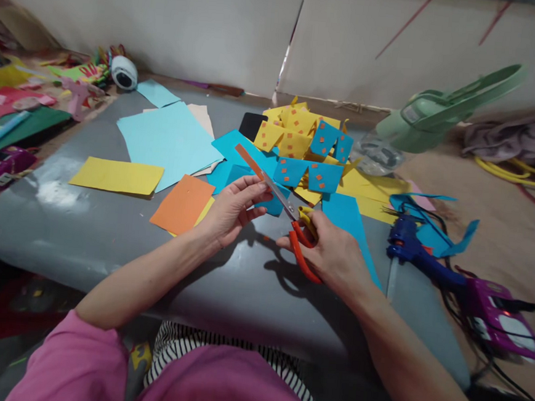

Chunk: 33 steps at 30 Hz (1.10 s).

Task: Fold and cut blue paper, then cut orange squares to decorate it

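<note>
My left hand pinches a narrow orange paper strip near its lower end, above the middle of the grey table. The scissors, with red handles and a piece of yellow on one grip, are in my right hand. Their blades point up and left, and the tips meet the strip by my left fingertips. Whether the blades are fully closed is hard to make out. Left of my left hand lies an orange paper square over a yellow piece. Behind the hands sit folded yellow and blue paper pieces dotted with orange bits.
Light blue sheets and a yellow rectangle lie at left. Blue paper lies right of centre. At right are a blue glue gun, a purple power strip with black cords, and a green-lidded bottle. A wall stands behind.
</note>
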Tool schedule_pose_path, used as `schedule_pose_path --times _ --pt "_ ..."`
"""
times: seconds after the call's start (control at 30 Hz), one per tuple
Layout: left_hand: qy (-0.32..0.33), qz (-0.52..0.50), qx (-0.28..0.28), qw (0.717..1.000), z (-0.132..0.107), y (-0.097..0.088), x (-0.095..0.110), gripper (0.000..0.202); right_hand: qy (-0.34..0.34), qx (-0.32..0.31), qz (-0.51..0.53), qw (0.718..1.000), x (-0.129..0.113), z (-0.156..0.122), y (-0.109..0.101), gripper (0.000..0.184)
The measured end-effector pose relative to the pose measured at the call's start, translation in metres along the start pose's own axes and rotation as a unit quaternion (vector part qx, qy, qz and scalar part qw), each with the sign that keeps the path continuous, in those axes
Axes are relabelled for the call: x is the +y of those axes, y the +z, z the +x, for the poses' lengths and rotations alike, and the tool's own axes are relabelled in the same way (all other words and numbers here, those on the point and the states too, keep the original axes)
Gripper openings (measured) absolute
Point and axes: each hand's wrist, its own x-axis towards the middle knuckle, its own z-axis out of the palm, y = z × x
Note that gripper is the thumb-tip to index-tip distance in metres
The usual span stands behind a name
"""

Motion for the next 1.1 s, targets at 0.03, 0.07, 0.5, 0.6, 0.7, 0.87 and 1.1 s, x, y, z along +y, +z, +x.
schedule_pose_path --times 0.03,0.07,0.5,0.6,0.7,0.87,1.1 --pt "0.0 -0.001 0.0 1.0 0.0 0.0002 0.0002 0.014 0.003 -0.001 0.001 1.0 -0.0002 0.0001 0.0001 0.052" --pt "0.0 -0.003 0.0 1.0 0.0 0.0003 0.0002 0.013 0.005 -0.003 0.001 1.0 -0.0004 0.0003 0.0001 0.053" --pt "-0.007 -0.029 -0.02 0.999 -0.0012 -0.0011 0.0 0.018 0.025 0.005 0.029 0.999 -0.0013 -0.0001 -0.0013 0.057" --pt "-0.005 -0.029 -0.016 0.999 -0.0013 -0.001 -0.0001 0.023 0.031 -0.024 0.09 0.995 -0.0003 0.0002 -0.004 0.054" --pt "-0.005 -0.03 -0.009 0.999 -0.0008 -0.0007 0.0004 0.025 0.044 -0.053 0.143 0.987 0.0023 0.0013 -0.0065 0.05" --pt "0.002 -0.011 0.006 1.0 0.0002 0.0003 0.0023 0.024 0.064 -0.074 0.1 0.99 0.0037 0.0035 -0.0083 0.04" --pt "0.029 0.03 -0.003 0.999 0.0008 -0.0011 -0.0013 0.024 0.052 -0.073 0.009 0.996 -0.0032 0.0037 -0.0068 0.036"
